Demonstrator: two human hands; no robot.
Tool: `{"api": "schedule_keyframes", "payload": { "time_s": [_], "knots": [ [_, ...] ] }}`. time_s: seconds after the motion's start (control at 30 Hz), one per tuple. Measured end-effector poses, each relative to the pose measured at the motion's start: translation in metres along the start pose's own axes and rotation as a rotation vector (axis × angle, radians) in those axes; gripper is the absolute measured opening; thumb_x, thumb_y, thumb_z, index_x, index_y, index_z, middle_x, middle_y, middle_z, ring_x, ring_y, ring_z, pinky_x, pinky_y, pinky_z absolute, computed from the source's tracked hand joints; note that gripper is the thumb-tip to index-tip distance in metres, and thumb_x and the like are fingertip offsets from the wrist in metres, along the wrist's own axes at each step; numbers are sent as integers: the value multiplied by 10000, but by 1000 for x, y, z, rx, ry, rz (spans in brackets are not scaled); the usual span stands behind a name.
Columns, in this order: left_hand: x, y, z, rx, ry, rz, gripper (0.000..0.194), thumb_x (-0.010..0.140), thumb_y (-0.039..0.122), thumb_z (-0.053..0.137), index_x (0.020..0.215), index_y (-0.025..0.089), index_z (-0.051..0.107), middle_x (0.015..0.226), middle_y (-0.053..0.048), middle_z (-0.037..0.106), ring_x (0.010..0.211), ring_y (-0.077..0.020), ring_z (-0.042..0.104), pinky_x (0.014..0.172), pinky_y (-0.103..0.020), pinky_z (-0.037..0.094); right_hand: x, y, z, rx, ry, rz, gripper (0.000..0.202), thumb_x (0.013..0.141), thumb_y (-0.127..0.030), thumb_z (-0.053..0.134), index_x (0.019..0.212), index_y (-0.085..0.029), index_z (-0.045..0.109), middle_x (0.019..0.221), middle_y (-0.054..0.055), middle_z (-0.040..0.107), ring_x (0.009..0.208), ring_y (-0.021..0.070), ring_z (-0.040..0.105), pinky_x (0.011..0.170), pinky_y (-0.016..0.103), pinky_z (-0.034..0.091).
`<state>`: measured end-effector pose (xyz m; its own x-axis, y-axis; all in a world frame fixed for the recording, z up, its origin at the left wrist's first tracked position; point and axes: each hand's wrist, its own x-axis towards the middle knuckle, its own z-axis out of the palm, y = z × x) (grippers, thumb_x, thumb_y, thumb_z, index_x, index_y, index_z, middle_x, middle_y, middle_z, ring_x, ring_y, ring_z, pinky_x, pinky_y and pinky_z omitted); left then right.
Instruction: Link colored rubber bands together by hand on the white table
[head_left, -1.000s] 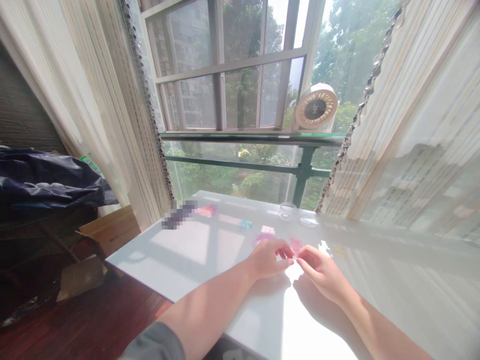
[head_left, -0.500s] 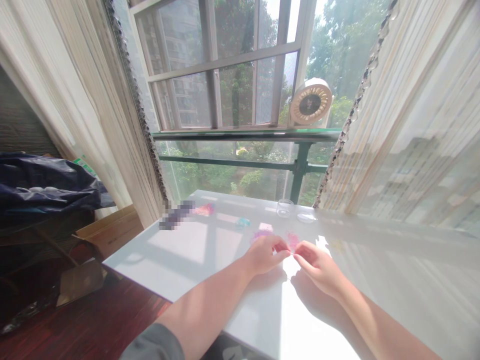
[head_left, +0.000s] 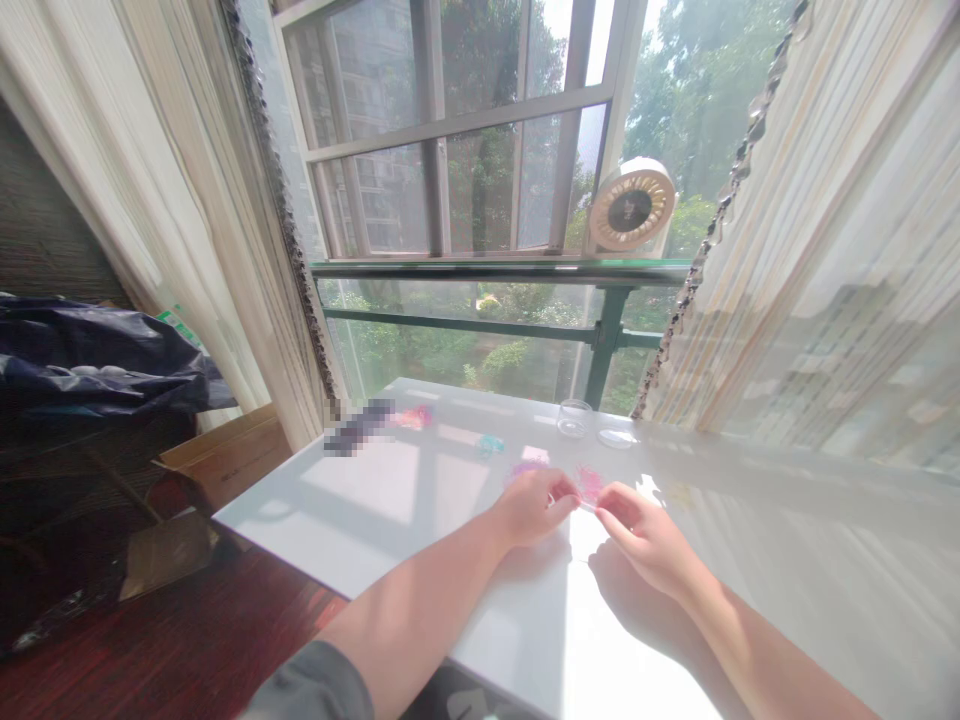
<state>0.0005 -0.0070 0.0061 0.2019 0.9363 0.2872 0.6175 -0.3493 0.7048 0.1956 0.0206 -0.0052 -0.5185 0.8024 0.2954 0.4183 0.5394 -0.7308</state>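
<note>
Above the white table (head_left: 360, 500), my left hand (head_left: 536, 507) is closed, with thumb and forefinger pinched together. My right hand (head_left: 641, 535) is pinched too, just to its right. A thin, pale strand seems to run between the fingertips; it is too small to make out. Just beyond the fingers lies a pile of small pink pieces (head_left: 589, 483). A purple pile (head_left: 525, 469) is partly hidden behind my left hand. Farther back are a teal pile (head_left: 490, 446) and a red-orange pile (head_left: 414, 417).
A clear round container (head_left: 574, 420) and a clear lid (head_left: 617, 438) stand near the table's back edge. At the back left is a blurred dark object (head_left: 360, 428). A round fan (head_left: 634, 208) is by the window. A cardboard box (head_left: 225, 465) sits left of the table.
The fingertips of my two hands have moved slightly apart, showing more of the thin strand between them. The whole view has shifted a little.
</note>
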Motion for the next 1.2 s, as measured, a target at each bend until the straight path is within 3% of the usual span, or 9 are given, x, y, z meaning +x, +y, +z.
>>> {"api": "schedule_keyframes", "payload": {
  "time_s": [0.27,0.43,0.93,1.07,1.2],
  "knots": [
    [-1,5,-3,28,-7,7,203,836,307,484,843,183,645,835,-15,682,742,-136,589,704,-251,446,0,-2,1,0,23,15,187,841,-356,523,970,-232,575,698,-10,600,629,156,549,592,274,439],
    [-2,6,-2,33,-47,6,207,846,330,485,827,188,634,838,-10,676,745,-141,590,709,-263,444,0,-6,2,41,-20,12,157,871,-329,476,830,-225,585,754,-7,638,684,153,582,645,274,448],
    [3,-4,-3,-2,-10,13,168,845,275,486,818,178,621,815,-16,656,763,-141,587,680,-251,428,0,-9,-2,35,68,23,88,847,-269,484,833,-213,550,725,-11,603,668,147,554,622,271,423],
    [3,-3,-3,3,-11,16,176,849,289,486,823,181,623,830,-17,665,749,-139,582,677,-254,429,0,-10,-1,35,43,37,112,831,-292,519,905,-220,560,690,-21,590,628,143,538,612,273,427],
    [3,-2,-2,-5,-16,17,178,846,297,494,824,180,627,833,-18,671,755,-140,584,688,-254,434,0,-9,-1,46,15,29,124,849,-300,495,839,-216,585,767,4,641,687,155,573,636,279,440]
  ]
}}
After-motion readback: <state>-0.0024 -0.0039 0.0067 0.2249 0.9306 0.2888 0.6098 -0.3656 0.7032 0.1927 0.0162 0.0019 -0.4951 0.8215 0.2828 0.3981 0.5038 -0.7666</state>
